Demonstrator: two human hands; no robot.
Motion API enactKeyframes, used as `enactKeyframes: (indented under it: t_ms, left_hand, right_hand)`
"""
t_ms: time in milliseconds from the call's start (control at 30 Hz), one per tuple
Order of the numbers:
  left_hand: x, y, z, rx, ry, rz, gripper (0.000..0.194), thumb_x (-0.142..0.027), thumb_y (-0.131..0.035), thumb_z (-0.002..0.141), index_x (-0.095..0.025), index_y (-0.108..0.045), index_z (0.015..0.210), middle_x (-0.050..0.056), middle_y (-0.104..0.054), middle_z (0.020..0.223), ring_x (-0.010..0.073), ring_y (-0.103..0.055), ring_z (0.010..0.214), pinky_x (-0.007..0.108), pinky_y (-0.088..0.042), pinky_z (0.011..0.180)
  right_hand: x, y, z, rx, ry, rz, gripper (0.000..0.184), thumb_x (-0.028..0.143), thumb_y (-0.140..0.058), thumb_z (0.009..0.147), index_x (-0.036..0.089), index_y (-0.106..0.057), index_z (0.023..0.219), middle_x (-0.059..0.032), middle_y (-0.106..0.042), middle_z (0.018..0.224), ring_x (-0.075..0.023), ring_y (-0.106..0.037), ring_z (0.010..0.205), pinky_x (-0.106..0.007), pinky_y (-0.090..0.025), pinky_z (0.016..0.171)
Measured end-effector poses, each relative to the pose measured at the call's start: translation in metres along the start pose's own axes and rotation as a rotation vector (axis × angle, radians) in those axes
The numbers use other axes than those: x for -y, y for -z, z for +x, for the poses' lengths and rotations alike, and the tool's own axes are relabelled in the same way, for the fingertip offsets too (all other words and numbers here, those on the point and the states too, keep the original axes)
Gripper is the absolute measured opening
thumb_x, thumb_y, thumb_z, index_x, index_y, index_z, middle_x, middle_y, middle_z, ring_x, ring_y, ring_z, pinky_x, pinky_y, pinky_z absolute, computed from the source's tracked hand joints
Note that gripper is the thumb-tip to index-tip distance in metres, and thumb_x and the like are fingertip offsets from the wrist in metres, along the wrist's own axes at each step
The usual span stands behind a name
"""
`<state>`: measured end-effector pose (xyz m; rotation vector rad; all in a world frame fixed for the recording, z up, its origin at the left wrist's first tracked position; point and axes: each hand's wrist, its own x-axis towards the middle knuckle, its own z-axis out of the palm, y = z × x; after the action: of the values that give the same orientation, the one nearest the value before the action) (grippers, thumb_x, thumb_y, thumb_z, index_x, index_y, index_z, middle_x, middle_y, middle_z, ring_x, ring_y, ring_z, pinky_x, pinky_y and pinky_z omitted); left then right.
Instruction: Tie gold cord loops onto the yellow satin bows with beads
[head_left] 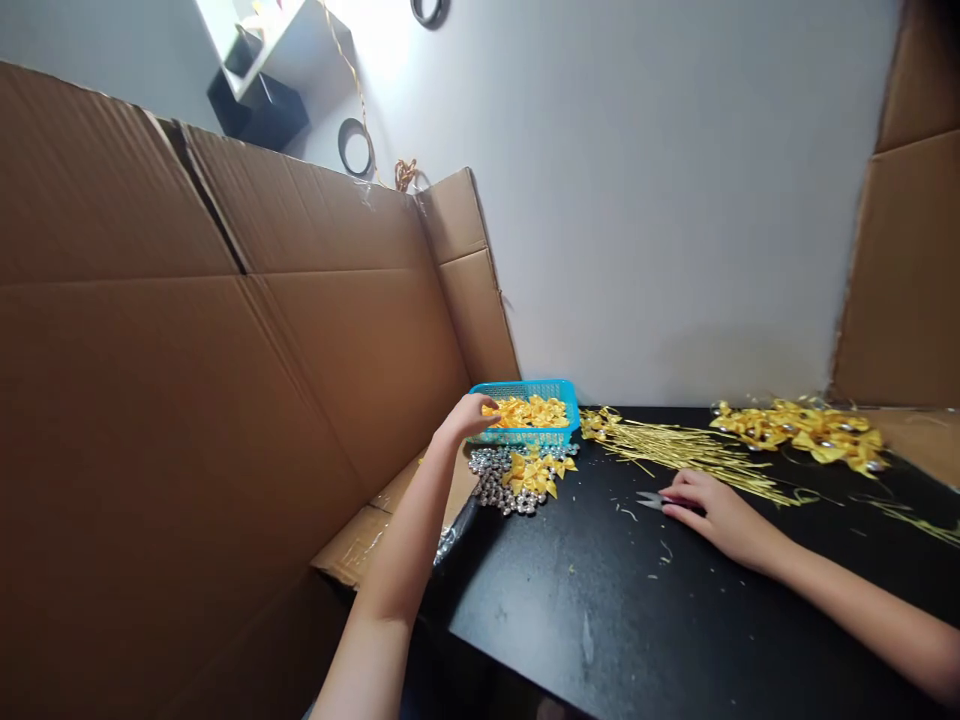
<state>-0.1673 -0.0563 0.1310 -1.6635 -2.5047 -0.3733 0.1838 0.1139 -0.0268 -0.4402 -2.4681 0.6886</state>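
1. Yellow beaded bows (806, 430) at 2 o'clock on the surface (540, 590) look finished
2. Loose bows (536, 411) in the blue basket (540, 437) at 10 o'clock seem left; left fingers (487, 402) there, cannot tell if pinching
3. Right fingers (680, 491) grip scissors (651, 500) near gold stems (675, 445) at 12 o'clock

Near tabletop (525, 600) passable, loose scraps (628, 515) only; cardboard (337, 340) blocks left, grey wall (675, 200) behind blue basket (525, 385); gold stems (679, 448) lie between basket and bow pile (806, 432)
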Motion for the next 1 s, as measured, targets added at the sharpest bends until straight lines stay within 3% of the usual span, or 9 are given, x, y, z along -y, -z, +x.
enactKeyframes:
  t_ms: [133,233,500,700,833,1000]
  left_hand:
    - [0.031,-0.011,0.003,-0.004,0.086,0.082,0.03,-0.031,-0.055,0.092,-0.018,-0.057,0.118,0.009,-0.058,0.121,0.0221,-0.061,0.102,0.042,-0.053,0.085]
    - [0.041,-0.017,0.017,0.004,0.103,0.103,0.03,-0.031,-0.055,0.092,-0.018,-0.057,0.119,0.01,-0.058,0.122,0.0219,-0.061,0.102,0.042,-0.053,0.086]
    - [0.051,-0.007,0.046,0.117,0.138,0.103,0.03,-0.032,-0.055,0.092,-0.017,-0.057,0.118,0.009,-0.059,0.121,0.0228,-0.061,0.101,0.042,-0.053,0.085]
    - [0.057,0.009,0.053,0.308,0.181,0.118,0.033,-0.032,-0.057,0.091,-0.015,-0.057,0.119,0.009,-0.059,0.12,0.0241,-0.061,0.102,0.043,-0.053,0.084]
    - [0.051,0.005,0.057,0.392,0.215,0.16,0.033,-0.032,-0.058,0.091,-0.016,-0.057,0.119,0.008,-0.059,0.12,0.0243,-0.061,0.102,0.042,-0.053,0.084]
    - [0.047,-0.004,0.058,0.407,0.222,0.181,0.031,-0.032,-0.057,0.091,-0.017,-0.057,0.119,0.009,-0.059,0.121,0.0235,-0.061,0.102,0.042,-0.053,0.084]
  right_hand:
    - [-0.003,-0.003,0.0,-0.018,0.006,-0.047,0.04,0.05,-0.051,0.085,0.019,-0.075,0.091,-0.0129,-0.061,0.094,-0.0271,-0.058,0.092,-0.041,-0.048,0.087]
    - [-0.004,-0.004,-0.001,-0.01,0.02,-0.091,0.041,0.049,-0.048,0.087,0.019,-0.075,0.094,-0.0128,-0.06,0.098,-0.0269,-0.057,0.095,-0.042,-0.047,0.089]
    - [-0.001,-0.002,-0.003,0.003,0.035,-0.158,0.036,0.042,-0.045,0.091,0.019,-0.069,0.102,-0.0117,-0.058,0.106,-0.0264,-0.054,0.103,-0.044,-0.044,0.094]
    - [0.004,-0.001,-0.002,0.013,0.045,-0.186,0.03,0.037,-0.046,0.09,0.018,-0.068,0.096,-0.0111,-0.057,0.105,-0.0261,-0.053,0.103,-0.043,-0.043,0.094]
    - [0.005,0.0,-0.003,0.023,0.044,-0.194,0.029,0.036,-0.045,0.09,0.019,-0.068,0.093,-0.0109,-0.057,0.103,-0.0258,-0.053,0.101,-0.043,-0.043,0.093]
    - [0.007,0.001,-0.003,0.027,0.039,-0.194,0.027,0.035,-0.046,0.089,0.019,-0.067,0.092,-0.0108,-0.056,0.103,-0.0254,-0.053,0.101,-0.042,-0.043,0.092]
